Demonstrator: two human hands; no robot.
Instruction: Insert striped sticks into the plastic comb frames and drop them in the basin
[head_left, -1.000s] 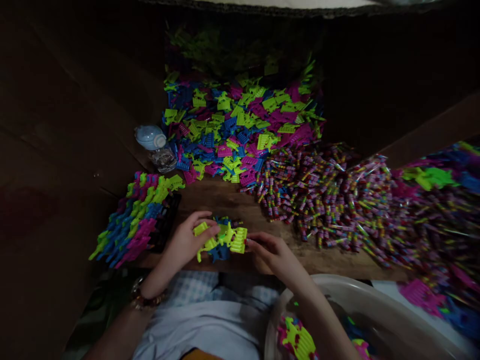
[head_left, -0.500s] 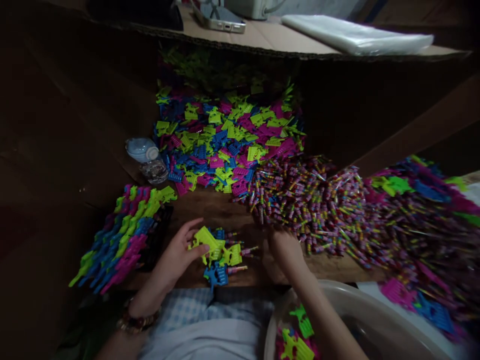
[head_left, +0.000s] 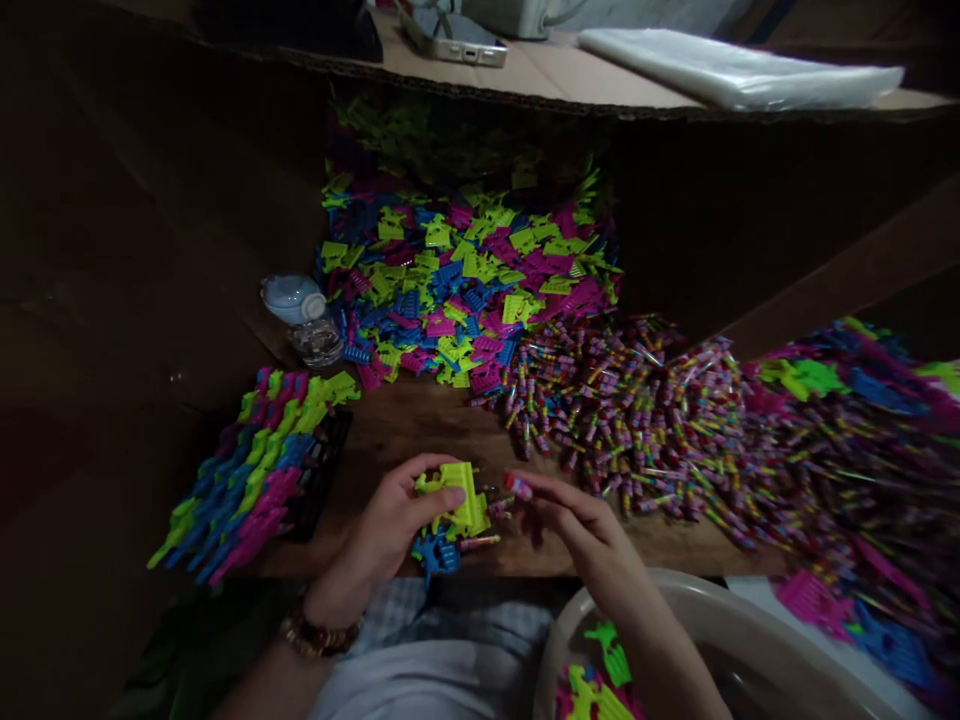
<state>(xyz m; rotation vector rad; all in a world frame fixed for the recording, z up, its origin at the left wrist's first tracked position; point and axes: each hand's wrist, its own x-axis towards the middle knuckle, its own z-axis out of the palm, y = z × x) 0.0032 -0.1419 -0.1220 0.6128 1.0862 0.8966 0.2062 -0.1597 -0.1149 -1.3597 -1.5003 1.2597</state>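
Note:
My left hand [head_left: 401, 515] grips a yellow-green plastic piece [head_left: 461, 490] with a slatted part, the thumb lying across its face. Under and beside it on the wooden table lie a blue piece [head_left: 435, 553] of like shape with a thin stick [head_left: 480, 543] at its right end, and more pieces partly hidden. In my right hand [head_left: 566, 515], just to the right, a small pink stick with a red end [head_left: 517, 486] is pinched between thumb and fingers. Its red end points up and left, apart from the yellow-green piece. The stick's other end is hidden.
Loose plastic pieces [head_left: 457, 270] are heaped at the back, small sticks [head_left: 630, 410] to the right. Rows of joined pieces [head_left: 247, 470] stand in a black rack on the left. A tub [head_left: 675, 590] sits front right. Above hangs a cardboard shelf [head_left: 547, 75] with a phone [head_left: 457, 45].
My right hand has come from the stick heap's edge towards my left hand, now with a stick showing in its fingers. My left hand has moved slightly right and turned the yellow-green piece.

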